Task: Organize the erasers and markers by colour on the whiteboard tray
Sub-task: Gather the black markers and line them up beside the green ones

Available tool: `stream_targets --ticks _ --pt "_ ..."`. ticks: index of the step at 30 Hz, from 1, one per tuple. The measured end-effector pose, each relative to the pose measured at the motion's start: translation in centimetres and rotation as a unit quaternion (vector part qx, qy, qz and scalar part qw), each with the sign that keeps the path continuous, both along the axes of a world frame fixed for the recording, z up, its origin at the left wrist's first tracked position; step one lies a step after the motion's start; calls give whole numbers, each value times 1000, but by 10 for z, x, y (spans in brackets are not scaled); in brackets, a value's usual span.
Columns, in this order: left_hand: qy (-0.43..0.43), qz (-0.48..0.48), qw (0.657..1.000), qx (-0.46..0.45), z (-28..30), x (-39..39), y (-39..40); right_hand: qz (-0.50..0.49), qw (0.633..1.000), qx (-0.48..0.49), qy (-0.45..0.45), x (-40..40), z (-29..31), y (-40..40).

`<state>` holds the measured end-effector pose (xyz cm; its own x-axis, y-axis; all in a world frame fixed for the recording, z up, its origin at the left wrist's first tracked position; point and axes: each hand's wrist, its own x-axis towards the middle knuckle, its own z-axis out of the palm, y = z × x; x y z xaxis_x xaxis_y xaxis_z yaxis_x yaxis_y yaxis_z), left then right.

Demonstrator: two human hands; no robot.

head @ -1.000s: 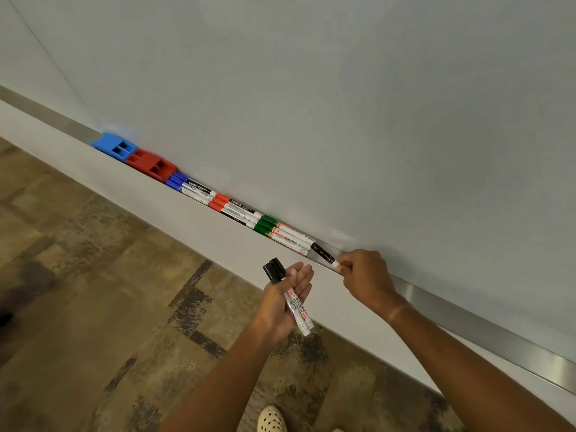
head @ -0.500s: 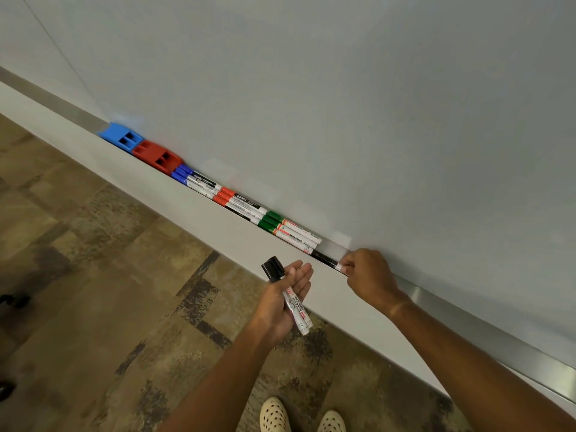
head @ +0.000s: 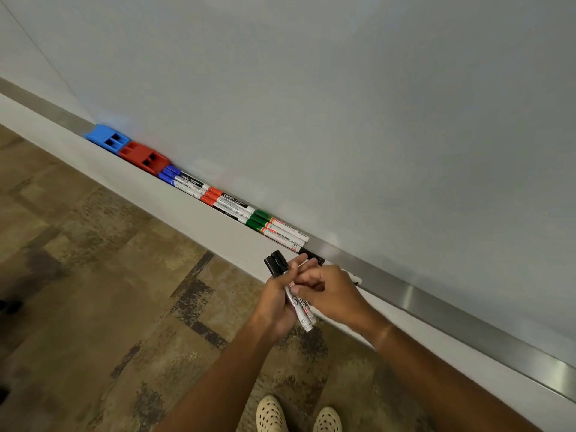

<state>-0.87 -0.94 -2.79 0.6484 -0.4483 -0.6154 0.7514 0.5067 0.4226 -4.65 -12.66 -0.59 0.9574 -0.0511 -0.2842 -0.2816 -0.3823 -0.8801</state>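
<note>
Two black-capped markers (head: pixel 291 288) lie in the left hand (head: pixel 276 302), caps up past the fingertips, barrels slanting down across the palm; its fingers curl loosely around them. The right hand (head: pixel 332 293) closes its fingertips on the barrels from the right. Just behind, another black marker (head: pixel 313 256) lies on the tray (head: pixel 436 304), after green markers (head: pixel 274 227), red markers (head: pixel 224 202), blue markers (head: pixel 179 179), a red eraser (head: pixel 144 157) and a blue eraser (head: pixel 107 138).

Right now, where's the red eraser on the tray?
In the head view the red eraser sits on the whiteboard tray toward its left end, between the blue eraser on its left and the blue markers on its right.
</note>
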Motion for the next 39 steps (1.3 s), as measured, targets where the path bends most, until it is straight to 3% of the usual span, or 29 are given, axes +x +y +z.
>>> stream_targets --ticks 5,16,23,28,34,39 --pt "5 -2 1000 -8 2 -3 -5 -60 993 97 40 -3 -9 -2" --pt "-1 3 1000 -8 -3 0 -8 10 996 -83 -37 13 -2 -21" --pt "-3 2 998 -55 2 1 -9 -19 999 -19 -17 11 -6 -16" --pt "-10 -19 999 -50 -2 3 -8 -44 997 -39 -40 12 -3 -18" --pt "-9 12 1000 -11 -13 9 0 -34 949 -291 -119 27 0 -43" --pt "-13 14 1000 15 -15 9 5 38 879 -472 -64 36 -10 -49"
